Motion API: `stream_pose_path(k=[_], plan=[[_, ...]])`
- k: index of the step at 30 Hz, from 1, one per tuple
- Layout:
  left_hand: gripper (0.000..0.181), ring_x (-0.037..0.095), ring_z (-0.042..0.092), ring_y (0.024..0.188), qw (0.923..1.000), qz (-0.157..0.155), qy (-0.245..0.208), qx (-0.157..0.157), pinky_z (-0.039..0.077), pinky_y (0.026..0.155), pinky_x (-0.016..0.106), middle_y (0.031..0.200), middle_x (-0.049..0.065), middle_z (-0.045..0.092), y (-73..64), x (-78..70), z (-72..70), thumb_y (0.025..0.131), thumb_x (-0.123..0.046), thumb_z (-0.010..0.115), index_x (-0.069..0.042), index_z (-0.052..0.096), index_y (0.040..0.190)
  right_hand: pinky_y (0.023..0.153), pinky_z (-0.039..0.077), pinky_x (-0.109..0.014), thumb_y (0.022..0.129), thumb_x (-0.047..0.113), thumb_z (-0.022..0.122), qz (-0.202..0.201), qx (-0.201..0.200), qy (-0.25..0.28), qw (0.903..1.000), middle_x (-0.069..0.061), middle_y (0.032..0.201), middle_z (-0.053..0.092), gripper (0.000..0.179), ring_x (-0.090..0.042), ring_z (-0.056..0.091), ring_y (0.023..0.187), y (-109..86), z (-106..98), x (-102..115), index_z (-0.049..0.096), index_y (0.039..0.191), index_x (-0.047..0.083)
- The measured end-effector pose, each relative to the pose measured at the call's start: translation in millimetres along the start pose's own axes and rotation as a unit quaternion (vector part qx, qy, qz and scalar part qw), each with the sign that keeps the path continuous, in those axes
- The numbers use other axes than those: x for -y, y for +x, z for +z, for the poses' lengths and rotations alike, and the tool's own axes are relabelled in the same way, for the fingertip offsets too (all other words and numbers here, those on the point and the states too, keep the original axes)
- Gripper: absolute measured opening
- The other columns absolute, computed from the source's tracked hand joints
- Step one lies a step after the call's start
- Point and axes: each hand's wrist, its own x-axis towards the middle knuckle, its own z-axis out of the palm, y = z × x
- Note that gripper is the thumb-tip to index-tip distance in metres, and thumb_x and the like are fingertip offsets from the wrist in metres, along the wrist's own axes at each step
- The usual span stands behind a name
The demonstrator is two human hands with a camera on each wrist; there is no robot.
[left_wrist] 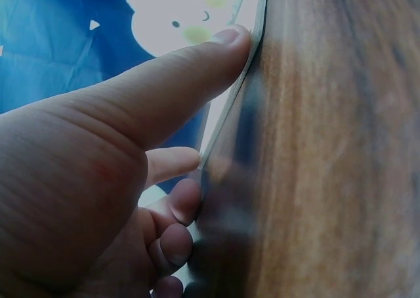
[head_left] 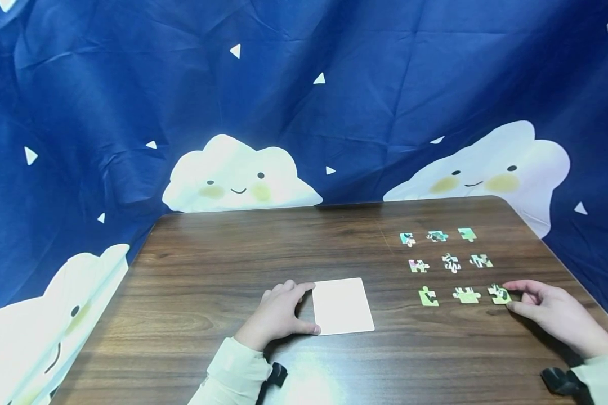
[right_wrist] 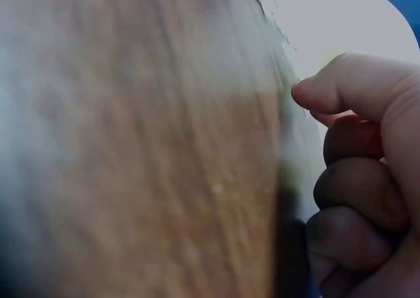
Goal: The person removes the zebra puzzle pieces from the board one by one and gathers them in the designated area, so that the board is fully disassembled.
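A blank white square board (head_left: 343, 306) lies flat on the brown wooden table. My left hand (head_left: 280, 316) holds it by its left side, with the index finger at the far corner and the thumb at the near one. To the right, several jigsaw puzzle pieces are laid out in three rows. At the right end of the nearest row, my right hand (head_left: 557, 310) holds a green puzzle piece (head_left: 499, 293) between thumb and index finger. Its other fingers are curled in the right wrist view. Beside that piece lies another green puzzle piece (head_left: 466, 295).
The wooden table (head_left: 182, 315) has a wood-grain top and ends at a blue cloth (head_left: 284, 84) printed with white clouds and triangles. Farther back are a middle-row puzzle piece (head_left: 451, 262) and a far-row green piece (head_left: 468, 234). Black bands show at both wrists.
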Motion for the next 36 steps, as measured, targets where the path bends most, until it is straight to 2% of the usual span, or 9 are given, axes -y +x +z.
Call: stream_pose_path(k=[3, 13, 20, 36], plan=[[0.093, 0.012, 0.041, 0.084, 1.0, -0.001, 0.001, -0.001, 0.032, 0.076, 0.034, 0.09, -0.008, 0.046, 0.0, -0.4, -0.2, 0.067, -0.058, 0.085, -0.02, 0.053, 0.145, 0.059, 0.028, -0.023, 0.09, 0.011, 0.071, 0.001, 0.001, -0.012, 0.9999, 0.007, 0.067, 0.043, 0.039, -0.005, 0.04, 0.057, 2.8, -1.4, -0.4, 0.06, 0.121, -0.01], [0.093, 0.012, 0.041, 0.084, 1.0, 0.002, 0.002, 0.002, 0.032, 0.076, 0.034, 0.091, -0.007, 0.046, 0.2, -1.9, -0.9, 0.067, -0.058, 0.085, -0.02, 0.052, 0.146, 0.058, 0.028, -0.025, 0.091, 0.012, 0.07, 0.007, 0.018, -0.001, 0.9998, 0.008, 0.066, 0.041, 0.042, -0.006, 0.039, 0.056, 5.9, -3.9, -1.4, 0.059, 0.124, -0.011], [0.093, 0.012, 0.041, 0.085, 0.9999, 0.005, 0.012, 0.007, 0.032, 0.076, 0.034, 0.092, -0.007, 0.046, -0.2, -0.8, -1.0, 0.069, -0.058, 0.083, -0.021, 0.051, 0.148, 0.058, 0.028, -0.024, 0.09, 0.011, 0.07, 0.003, 0.012, -0.009, 0.9999, 0.009, 0.066, 0.042, 0.041, -0.005, 0.039, 0.057, 6.6, -3.4, -1.6, 0.06, 0.123, -0.011], [0.092, 0.013, 0.04, 0.084, 1.0, 0.007, 0.004, 0.005, 0.031, 0.075, 0.034, 0.091, -0.007, 0.046, -1.3, -0.3, -0.9, 0.07, -0.056, 0.084, -0.019, 0.051, 0.148, 0.059, 0.029, -0.024, 0.089, 0.009, 0.068, 0.004, 0.009, 0.0, 0.9999, 0.009, 0.066, 0.042, 0.042, -0.005, 0.04, 0.056, 6.2, -2.1, -1.9, 0.059, 0.124, -0.012]])
